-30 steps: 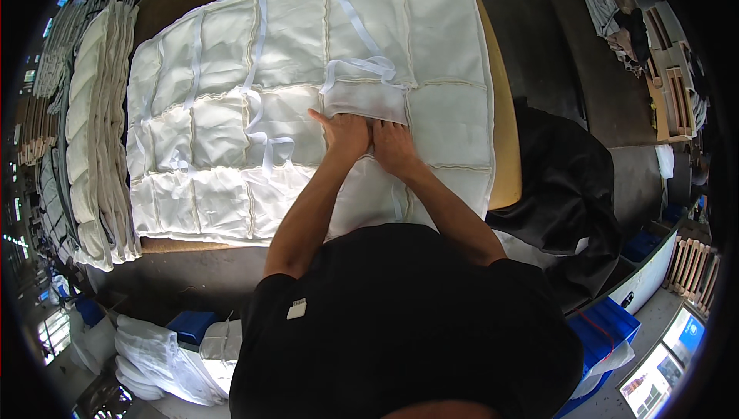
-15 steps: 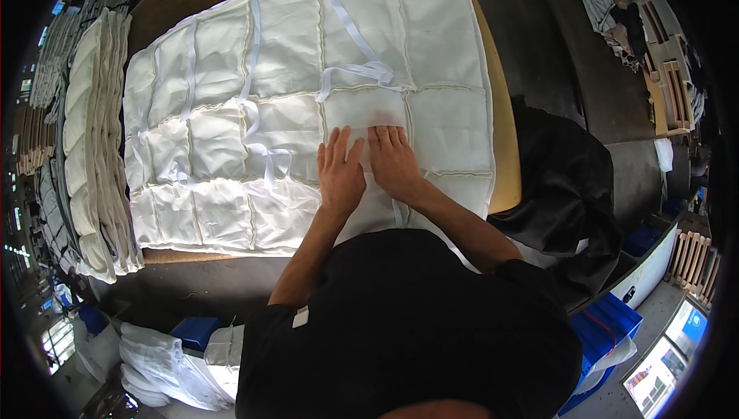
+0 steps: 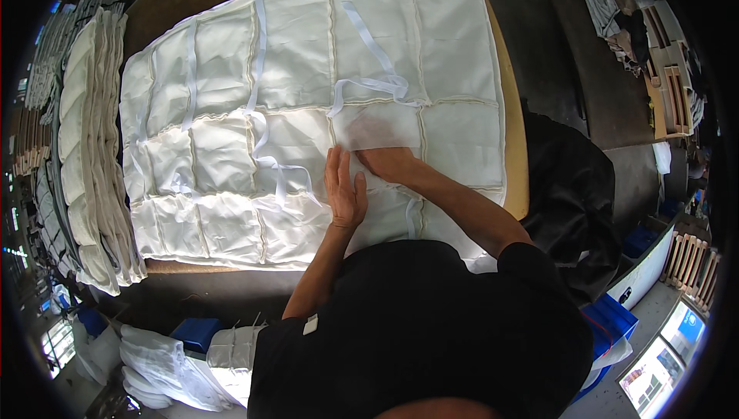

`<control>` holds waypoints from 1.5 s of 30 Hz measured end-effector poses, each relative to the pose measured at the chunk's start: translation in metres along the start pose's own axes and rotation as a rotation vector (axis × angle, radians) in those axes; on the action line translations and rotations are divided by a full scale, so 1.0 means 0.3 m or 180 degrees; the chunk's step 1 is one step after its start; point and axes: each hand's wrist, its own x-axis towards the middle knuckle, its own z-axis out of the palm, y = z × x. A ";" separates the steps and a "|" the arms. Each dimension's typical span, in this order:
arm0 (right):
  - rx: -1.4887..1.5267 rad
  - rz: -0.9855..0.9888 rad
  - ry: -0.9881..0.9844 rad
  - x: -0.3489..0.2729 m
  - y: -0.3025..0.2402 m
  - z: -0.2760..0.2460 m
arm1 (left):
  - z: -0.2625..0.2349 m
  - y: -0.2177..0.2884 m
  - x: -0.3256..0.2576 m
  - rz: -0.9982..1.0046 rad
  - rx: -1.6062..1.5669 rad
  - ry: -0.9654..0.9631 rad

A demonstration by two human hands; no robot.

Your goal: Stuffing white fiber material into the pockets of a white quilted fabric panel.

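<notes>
A large white quilted cover (image 3: 292, 142), sewn into box-like sections, lies spread on the tan table in front of me. My right hand (image 3: 386, 163) reaches into an opening in one section. Its fingers are under the thin cloth and show only as a faint pinkish shape. Just left of it, my left hand (image 3: 345, 192) rests on the cover at the edge of that opening. The left fingers are stretched out, with the thumb apart. Loose white ribbon ties (image 3: 369, 82) lie across the cover, some just beyond my right hand.
The tan tabletop (image 3: 514, 157) shows along the cover's right edge. Black cloth (image 3: 573, 196) is bunched beside it. Folded cream quilted pieces (image 3: 92, 149) stand at the left. Near me are white wrapped bundles (image 3: 165, 361) and a blue crate (image 3: 612, 323) on either side.
My right hand has slid farther into the opening, so its fingers are now beneath the cloth. My left hand has moved slightly toward me, and its fingers are closer together.
</notes>
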 end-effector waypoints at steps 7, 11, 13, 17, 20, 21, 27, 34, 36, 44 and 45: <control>-0.0296 -0.0071 -0.0136 0.011 -0.037 -0.015 | -0.040 -0.089 0.239 -0.0798 -0.1014 0.0376; 0.0521 -0.0128 -0.0036 0.095 0.017 0.010 | 0.022 -0.079 0.234 -0.0408 -0.0337 0.0295; 0.0838 0.0045 0.0180 0.077 0.014 0.014 | 0.021 -0.071 0.227 -0.0506 -0.0602 0.0464; 0.0866 0.0707 -0.0359 -0.070 -0.046 -0.012 | 0.020 -0.085 0.270 0.0866 0.0035 -0.0698; -0.0759 0.0276 0.0394 -0.115 -0.077 -0.019 | 0.065 -0.112 0.327 0.0790 -0.0165 -0.0902; -0.0841 0.0680 0.0639 -0.110 -0.080 -0.017 | 0.082 -0.119 0.335 0.0664 -0.0054 -0.0911; -0.0629 0.1661 0.0568 -0.018 -0.060 -0.008 | 0.099 -0.145 0.303 0.1161 0.0592 -0.0986; -0.0054 0.1997 0.0285 -0.005 -0.018 0.019 | 0.123 -0.155 0.299 0.1096 0.0642 -0.0933; -0.0446 0.2029 0.0505 0.005 -0.015 0.050 | 0.126 -0.163 0.293 0.1052 0.0584 -0.0859; -0.0527 0.1807 0.0920 -0.083 -0.085 0.007 | 0.048 -0.226 0.355 0.0220 -0.0620 -0.0781; -0.0701 0.1661 0.0631 -0.107 -0.108 -0.004 | 0.033 -0.229 0.363 -0.0037 -0.1217 -0.0928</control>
